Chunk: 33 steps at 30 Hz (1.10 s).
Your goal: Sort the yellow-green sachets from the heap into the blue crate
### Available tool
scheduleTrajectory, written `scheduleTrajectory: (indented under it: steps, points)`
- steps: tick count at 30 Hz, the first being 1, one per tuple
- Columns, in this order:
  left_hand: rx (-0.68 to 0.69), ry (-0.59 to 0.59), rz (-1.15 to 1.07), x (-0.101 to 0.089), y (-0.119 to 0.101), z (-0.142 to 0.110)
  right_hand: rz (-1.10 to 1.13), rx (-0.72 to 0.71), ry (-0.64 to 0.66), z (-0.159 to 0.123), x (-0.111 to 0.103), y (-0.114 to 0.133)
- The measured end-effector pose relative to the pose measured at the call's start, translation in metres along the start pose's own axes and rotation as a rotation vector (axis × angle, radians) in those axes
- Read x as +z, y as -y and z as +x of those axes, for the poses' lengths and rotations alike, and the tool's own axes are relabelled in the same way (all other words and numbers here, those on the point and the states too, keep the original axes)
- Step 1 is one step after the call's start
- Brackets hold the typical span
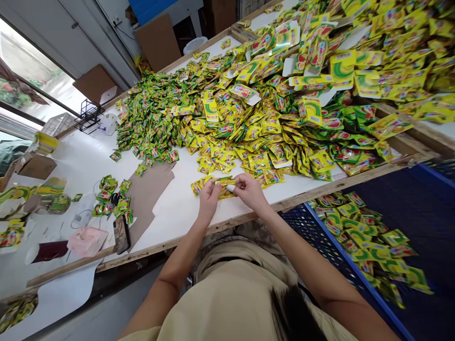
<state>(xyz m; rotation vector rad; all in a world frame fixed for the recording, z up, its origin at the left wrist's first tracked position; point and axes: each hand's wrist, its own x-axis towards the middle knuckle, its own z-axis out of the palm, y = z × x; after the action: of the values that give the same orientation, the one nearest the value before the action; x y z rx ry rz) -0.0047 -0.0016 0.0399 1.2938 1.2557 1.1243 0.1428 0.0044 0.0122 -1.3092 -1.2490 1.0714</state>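
Close to the front edge of the white table [185, 208], my left hand [209, 196] and my right hand [250, 192] pinch a yellow-green packet [226, 183] between them. The left thumb and fingers grip its left end; the right fingers close on its right end, where a white covering shows on one fingertip. More yellow packets [196, 187] lie flat on the table just left of and beneath the hands. Right behind them rises a large pile of small green and yellow packets [220, 151].
Flat yellow boxes [209, 109] lie on the pile. A blue crate [298, 218] with packets stands below at right. On the left are a phone [121, 234], scissors [115, 199], brown cardboard [151, 189], a pink item [87, 240] and a black wire rack [88, 113]. A wooden rim [320, 182] edges the table.
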Motion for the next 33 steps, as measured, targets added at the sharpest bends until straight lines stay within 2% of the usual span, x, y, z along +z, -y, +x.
scheduleTrajectory:
  steps: [3, 9, 17, 20, 23, 27, 33]
  points:
    - [-0.002, 0.111, -0.006, 0.003, 0.001, 0.001, 0.085, 0.071, 0.014, 0.0, 0.003, 0.001]
    - [-0.061, 0.109, -0.002, 0.008, 0.004, 0.002, 0.181, 0.145, -0.016, 0.0, 0.003, 0.005]
    - [-0.164, 0.025, -0.061, 0.016, 0.015, 0.0, 0.128, 0.091, -0.125, 0.002, 0.008, 0.003]
    - [-0.211, -0.026, -0.049, 0.017, 0.017, -0.001, 0.199, 0.1, -0.088, -0.001, 0.011, 0.005]
    - [-0.212, -0.069, -0.091, 0.018, 0.015, -0.003, 0.34, 0.109, -0.033, -0.004, 0.012, 0.008]
    - [-0.202, -0.137, -0.175, 0.023, 0.012, -0.005, 0.478, 0.139, -0.022, -0.005, 0.011, 0.008]
    - [-0.183, -0.191, -0.17, 0.024, 0.013, -0.009, 0.337, 0.133, 0.036, -0.004, 0.002, 0.009]
